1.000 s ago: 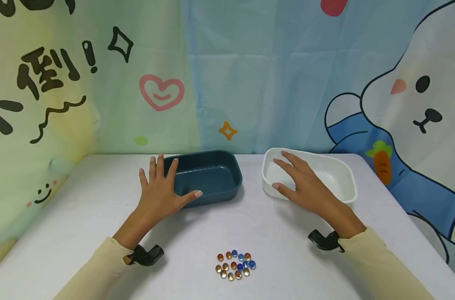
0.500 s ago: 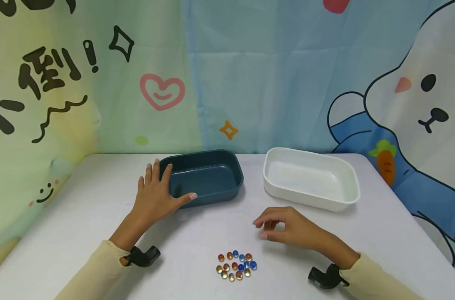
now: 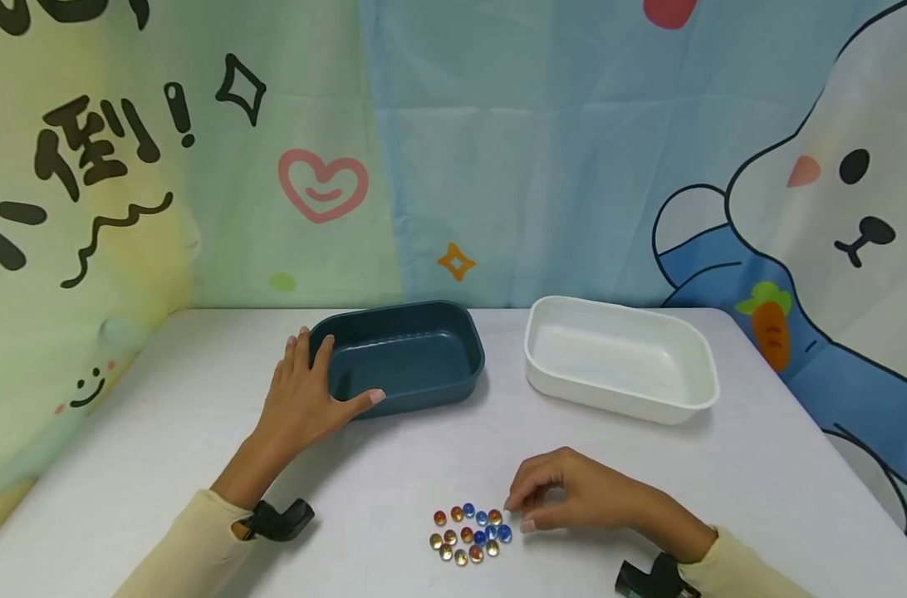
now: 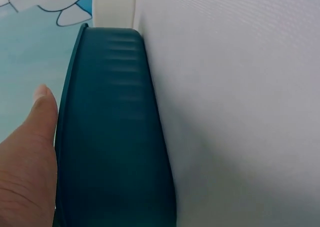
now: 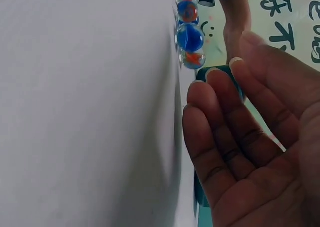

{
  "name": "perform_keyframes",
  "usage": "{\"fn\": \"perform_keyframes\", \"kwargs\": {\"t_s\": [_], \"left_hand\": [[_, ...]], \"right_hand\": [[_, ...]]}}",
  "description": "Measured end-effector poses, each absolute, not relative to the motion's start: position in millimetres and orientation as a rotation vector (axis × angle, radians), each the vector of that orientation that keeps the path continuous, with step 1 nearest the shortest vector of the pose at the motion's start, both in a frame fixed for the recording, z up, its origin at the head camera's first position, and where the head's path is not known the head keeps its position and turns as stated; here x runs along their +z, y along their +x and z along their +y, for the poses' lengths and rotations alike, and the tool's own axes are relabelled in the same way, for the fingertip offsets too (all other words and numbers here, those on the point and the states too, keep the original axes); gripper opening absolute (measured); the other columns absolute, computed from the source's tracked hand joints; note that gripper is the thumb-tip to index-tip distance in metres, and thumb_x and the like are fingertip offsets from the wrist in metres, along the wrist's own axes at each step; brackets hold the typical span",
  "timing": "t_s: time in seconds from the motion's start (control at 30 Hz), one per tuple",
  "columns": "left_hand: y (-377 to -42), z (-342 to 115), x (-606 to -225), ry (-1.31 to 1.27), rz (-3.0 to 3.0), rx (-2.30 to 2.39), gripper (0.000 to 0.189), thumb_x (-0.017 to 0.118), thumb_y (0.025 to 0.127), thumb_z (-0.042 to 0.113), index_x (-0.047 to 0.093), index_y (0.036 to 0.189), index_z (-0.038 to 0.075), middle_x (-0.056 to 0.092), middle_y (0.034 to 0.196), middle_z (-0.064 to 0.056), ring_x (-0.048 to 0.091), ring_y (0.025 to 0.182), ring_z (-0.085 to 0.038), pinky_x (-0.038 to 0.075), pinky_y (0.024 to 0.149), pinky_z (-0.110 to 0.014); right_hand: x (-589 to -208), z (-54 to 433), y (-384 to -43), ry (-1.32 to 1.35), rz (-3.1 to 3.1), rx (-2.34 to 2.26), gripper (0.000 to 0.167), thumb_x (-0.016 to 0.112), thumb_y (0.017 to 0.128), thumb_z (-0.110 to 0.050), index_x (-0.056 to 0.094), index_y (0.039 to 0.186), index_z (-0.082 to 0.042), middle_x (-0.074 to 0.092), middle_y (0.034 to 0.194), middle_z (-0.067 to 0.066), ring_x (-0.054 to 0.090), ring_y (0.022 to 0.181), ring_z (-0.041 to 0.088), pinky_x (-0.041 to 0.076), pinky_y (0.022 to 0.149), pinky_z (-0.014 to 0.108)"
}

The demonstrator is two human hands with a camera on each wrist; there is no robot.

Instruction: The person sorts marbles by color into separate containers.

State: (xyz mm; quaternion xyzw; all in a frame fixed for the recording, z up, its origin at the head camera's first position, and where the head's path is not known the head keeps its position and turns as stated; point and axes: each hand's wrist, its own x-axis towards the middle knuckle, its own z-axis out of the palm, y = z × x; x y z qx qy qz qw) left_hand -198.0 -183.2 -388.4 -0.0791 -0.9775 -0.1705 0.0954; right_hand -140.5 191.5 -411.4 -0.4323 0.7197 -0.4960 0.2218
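Several glass marbles (image 3: 466, 534), blue, orange and amber, lie in a loose cluster at the table's front middle. My right hand (image 3: 584, 494) is low just right of them, fingers bent and thumb apart; in the right wrist view its fingertips (image 5: 212, 77) hold nothing. Blue and orange marbles (image 5: 190, 37) show beyond them. My left hand (image 3: 304, 399) is spread at the left end of a dark teal tray (image 3: 404, 404), fingers along its left rim and thumb over the front rim. The left wrist view shows the thumb (image 4: 42, 117) beside the tray's wall (image 4: 112, 132).
A white tray (image 3: 618, 400) stands at the back right of the white-covered table (image 3: 162, 440), to the right of the teal one. A printed cloth (image 3: 528, 166) hangs behind the table's back edge. Each wrist carries a small black camera (image 3: 280, 521).
My right hand has come from over the white tray down and toward me to the marbles, its fingers bending. The left hand has shifted slightly left and nearer. The marbles lie as before.
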Motion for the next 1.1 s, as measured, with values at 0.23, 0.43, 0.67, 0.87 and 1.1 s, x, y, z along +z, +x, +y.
{"fn": "perform_keyframes", "kwargs": {"t_s": [0.23,0.43,0.67,0.87,1.1], "left_hand": [[-197,-185,-393,-0.213,-2.919,-0.587,0.116,0.06,0.076,0.077,0.023,0.152,-0.002,0.002,0.157,-0.029,0.009,0.141,-0.05,0.024,0.104,-0.067],[-197,-185,-398,-0.192,-2.954,-0.709,0.122,0.059,0.076,0.078,0.014,0.153,-0.005,-0.007,0.159,-0.024,0.03,0.134,-0.052,0.04,0.095,-0.062],[-196,-185,-400,-0.167,-2.964,-0.798,0.129,0.061,0.074,0.078,0.005,0.151,-0.01,-0.012,0.16,-0.019,0.039,0.128,-0.053,0.042,0.095,-0.059],[-195,-183,-402,-0.161,-2.938,-0.846,0.132,0.063,0.073,0.077,0.004,0.15,-0.012,-0.013,0.159,-0.019,0.031,0.134,-0.05,0.039,0.099,-0.058],[-195,-183,-401,-0.145,-2.931,-0.871,0.132,0.063,0.073,0.077,0.004,0.15,-0.012,-0.014,0.159,-0.018,0.03,0.134,-0.051,0.038,0.099,-0.059]], "right_hand": [[-413,188,-139,-1.164,1.988,-1.341,0.02,0.072,0.089,-0.016,0.074,0.107,-0.007,0.07,0.101,0.003,0.065,0.087,0.014,0.055,0.076,0.03],[-413,186,-138,-1.115,2.004,-1.339,0.02,0.072,0.089,-0.016,0.074,0.107,-0.009,0.07,0.101,0.001,0.064,0.086,0.011,0.055,0.076,0.03],[-415,184,-136,-1.128,2.019,-1.343,0.019,0.072,0.089,-0.015,0.074,0.107,-0.01,0.07,0.104,0.001,0.064,0.087,0.011,0.055,0.075,0.03],[-415,185,-135,-1.141,2.045,-1.322,0.018,0.073,0.088,-0.014,0.074,0.106,-0.011,0.07,0.104,0.0,0.064,0.086,0.011,0.054,0.075,0.028],[-411,185,-132,-1.108,2.062,-1.299,0.018,0.073,0.088,-0.014,0.074,0.106,-0.013,0.07,0.106,-0.001,0.064,0.088,0.015,0.054,0.077,0.029]]}}
